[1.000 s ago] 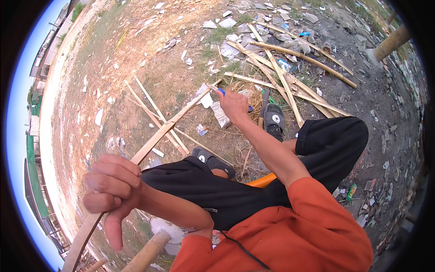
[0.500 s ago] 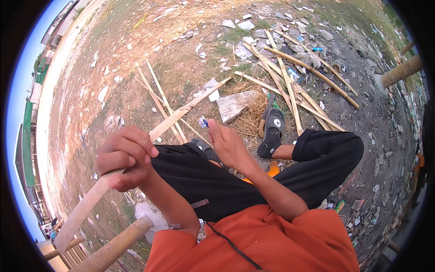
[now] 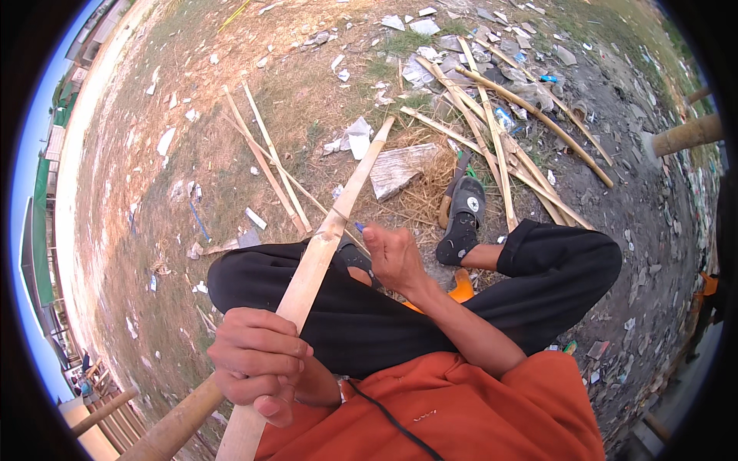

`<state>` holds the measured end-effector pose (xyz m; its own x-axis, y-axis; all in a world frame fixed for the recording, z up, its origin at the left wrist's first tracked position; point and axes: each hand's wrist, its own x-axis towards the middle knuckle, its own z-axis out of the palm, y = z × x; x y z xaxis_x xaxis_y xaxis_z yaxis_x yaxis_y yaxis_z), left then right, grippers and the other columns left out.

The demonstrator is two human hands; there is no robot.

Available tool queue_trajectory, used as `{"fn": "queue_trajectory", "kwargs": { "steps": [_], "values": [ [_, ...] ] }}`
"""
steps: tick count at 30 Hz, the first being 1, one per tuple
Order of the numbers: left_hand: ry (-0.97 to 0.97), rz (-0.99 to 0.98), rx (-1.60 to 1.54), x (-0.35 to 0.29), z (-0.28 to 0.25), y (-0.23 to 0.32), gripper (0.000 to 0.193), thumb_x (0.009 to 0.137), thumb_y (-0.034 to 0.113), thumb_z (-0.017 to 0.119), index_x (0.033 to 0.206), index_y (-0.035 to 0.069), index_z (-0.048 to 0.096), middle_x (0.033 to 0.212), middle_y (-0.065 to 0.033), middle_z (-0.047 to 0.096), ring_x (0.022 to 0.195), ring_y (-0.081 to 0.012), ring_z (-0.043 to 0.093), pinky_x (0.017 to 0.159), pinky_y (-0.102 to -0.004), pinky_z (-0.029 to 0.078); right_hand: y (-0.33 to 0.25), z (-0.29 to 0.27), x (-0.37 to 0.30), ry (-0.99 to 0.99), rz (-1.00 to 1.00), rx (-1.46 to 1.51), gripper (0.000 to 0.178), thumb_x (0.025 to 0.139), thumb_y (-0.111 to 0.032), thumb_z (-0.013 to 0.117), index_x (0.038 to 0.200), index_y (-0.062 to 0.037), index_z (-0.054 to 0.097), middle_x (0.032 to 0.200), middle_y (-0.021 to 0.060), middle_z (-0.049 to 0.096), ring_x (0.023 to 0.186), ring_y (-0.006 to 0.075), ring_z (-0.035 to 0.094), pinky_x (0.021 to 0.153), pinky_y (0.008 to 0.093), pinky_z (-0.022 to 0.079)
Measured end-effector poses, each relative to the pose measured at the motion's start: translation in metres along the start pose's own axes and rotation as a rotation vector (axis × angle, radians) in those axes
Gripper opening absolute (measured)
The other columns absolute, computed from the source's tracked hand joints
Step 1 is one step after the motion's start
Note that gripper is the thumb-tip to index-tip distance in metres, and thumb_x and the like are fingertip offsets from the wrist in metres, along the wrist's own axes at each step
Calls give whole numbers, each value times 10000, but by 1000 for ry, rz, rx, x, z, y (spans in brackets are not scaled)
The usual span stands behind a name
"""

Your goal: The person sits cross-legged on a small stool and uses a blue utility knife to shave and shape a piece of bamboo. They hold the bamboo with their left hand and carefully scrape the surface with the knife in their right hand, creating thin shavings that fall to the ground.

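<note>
- The left hand is closed around a long split bamboo slat, gripping it low, near the person's lap. A second ago this hand hung loose beside the slat; half a second ago it had just taken hold, and the grip is firmer now.
- The right hand sits at about 1 o'clock from the left one, fingers curled on a small blue-tipped thing — too small to tell what — held right against the slat's edge. A second ago it was stretched out to the ground by the paper scraps; it has come back to the slat.
- So both hands have met on the slat: it is now held steady and up off the ground, ready to be worked or marked.
- The slat runs from the lap towards 1 o'clock, across the black trousers, its far tip near a flat grey slab.
- Farther out at 1 to 2 o'clock lies a heap of bamboo poles; a sandal shows on the right foot.
</note>
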<state>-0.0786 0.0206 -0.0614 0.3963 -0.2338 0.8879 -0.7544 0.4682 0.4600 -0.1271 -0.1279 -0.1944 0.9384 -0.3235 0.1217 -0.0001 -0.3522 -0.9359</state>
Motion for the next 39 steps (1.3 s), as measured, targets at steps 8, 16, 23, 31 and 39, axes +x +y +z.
{"fn": "queue_trajectory", "kwargs": {
  "steps": [8, 16, 23, 31, 39],
  "values": [
    [-37, -59, 34, 5, -12, 4, 326, 875, 249, 474, 588, 115, 397, 453, -2, 470, 347, -103, 491, 367, -241, 389, 6, 10, 2, 5, 50, -63, 429, 978, -345, 417, 701, -37, 526, 526, 198, 497, 513, 410, 542, 473, 462, 410],
    [-31, -37, 41, 4, -5, 1, 348, 879, 244, 458, 570, 117, 360, 444, -4, 457, 341, -101, 476, 354, -234, 375, 18, 7, 12, 68, 122, -105, 431, 975, -345, 423, 734, -27, 584, 532, 197, 523, 514, 407, 554, 482, 458, 420],
    [17, -22, 17, 2, -6, 1, 351, 877, 238, 452, 564, 113, 355, 443, -13, 459, 343, -109, 482, 349, -239, 378, 25, 12, 14, 115, 12, -82, 427, 982, -335, 398, 721, -29, 541, 516, 196, 476, 491, 410, 517, 484, 462, 390],
    [-89, -22, -23, 7, -5, 1, 328, 887, 228, 489, 602, 85, 410, 488, -31, 519, 386, -140, 539, 378, -260, 448, 44, 6, 23, 74, 24, -102, 446, 983, -335, 390, 699, -22, 533, 516, 198, 476, 485, 408, 512, 478, 467, 380],
    [-71, -23, -16, 8, -8, 0, 325, 878, 224, 485, 599, 84, 394, 514, -43, 549, 416, -153, 575, 386, -267, 482, 50, 6, 27, 48, 31, -84, 455, 967, -380, 415, 732, -30, 587, 545, 218, 539, 554, 422, 571, 528, 486, 449]
  ]
}}
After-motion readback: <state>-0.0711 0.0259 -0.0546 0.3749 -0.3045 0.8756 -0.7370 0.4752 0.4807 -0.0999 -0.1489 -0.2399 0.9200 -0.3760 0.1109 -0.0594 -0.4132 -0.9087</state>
